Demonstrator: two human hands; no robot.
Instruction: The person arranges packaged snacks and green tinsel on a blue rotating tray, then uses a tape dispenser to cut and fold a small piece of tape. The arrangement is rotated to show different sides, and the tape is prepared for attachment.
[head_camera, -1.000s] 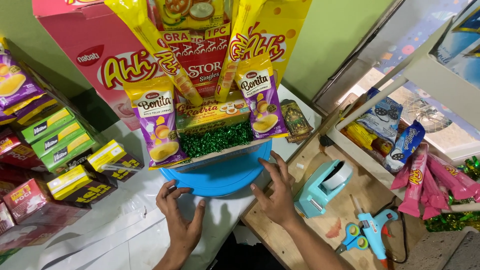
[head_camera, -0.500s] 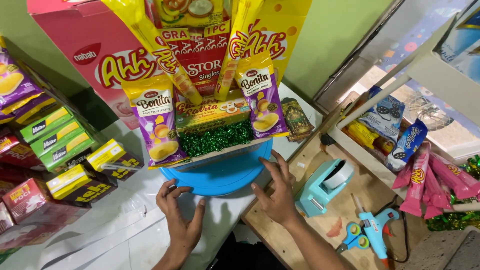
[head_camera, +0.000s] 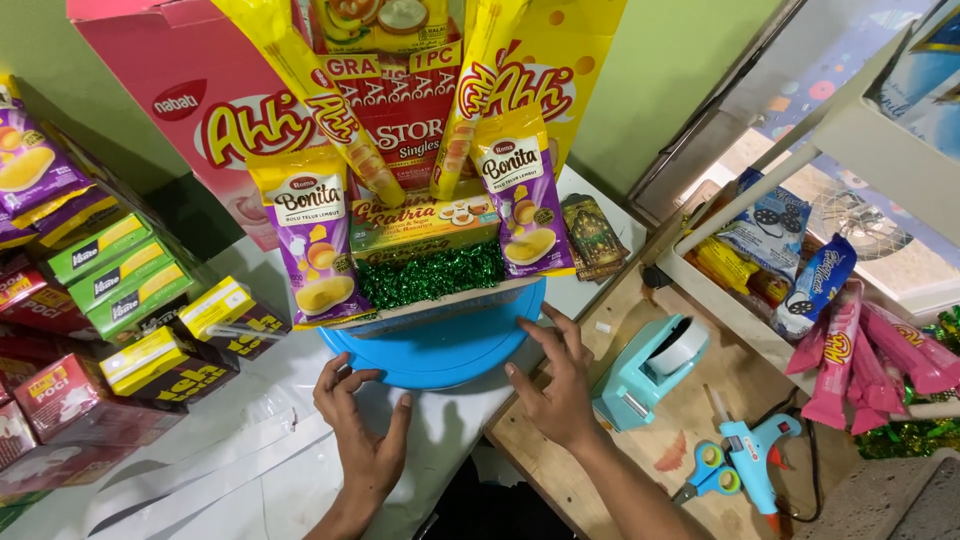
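A blue round plate (head_camera: 440, 345) is seen at the desk (head_camera: 250, 470) edge, carrying a stacked snack arrangement. The left hand (head_camera: 362, 432) is laid flat beside the plate's near rim, fingers (head_camera: 335, 372) spread and released, thumb just touching the rim. The right hand (head_camera: 560, 385) is spread likewise at the plate's right rim, fingertips (head_camera: 528, 330) against it, nothing grasped.

On the plate, two purple-and-yellow snack pouches (head_camera: 305, 240) are propped upright at left and right, with a flat yellow-green box (head_camera: 425, 222) between them above a band of green tinsel (head_camera: 430, 275). Long yellow sachets (head_camera: 310, 95) are angled upward behind, in front of a red carton (head_camera: 405, 120). A large pink box (head_camera: 190, 110) is stood behind at left; its top is cut off by the frame.

At left, green, yellow-black and red small cartons (head_camera: 120, 285) are stacked along the desk; the farthest are cropped. A small dark ornate packet (head_camera: 592, 235) is laid right of the plate.

On a wooden board (head_camera: 560, 480) to the right are found a teal tape dispenser (head_camera: 650, 370), blue scissors (head_camera: 708, 470) and a blue glue gun (head_camera: 750, 450). Beyond, a white shelf tray (head_camera: 740, 320) holds blue and yellow packets, partly hidden by its rail, and pink sachets (head_camera: 860, 350) hang over its edge. The plate's far half is hidden beneath the arrangement.
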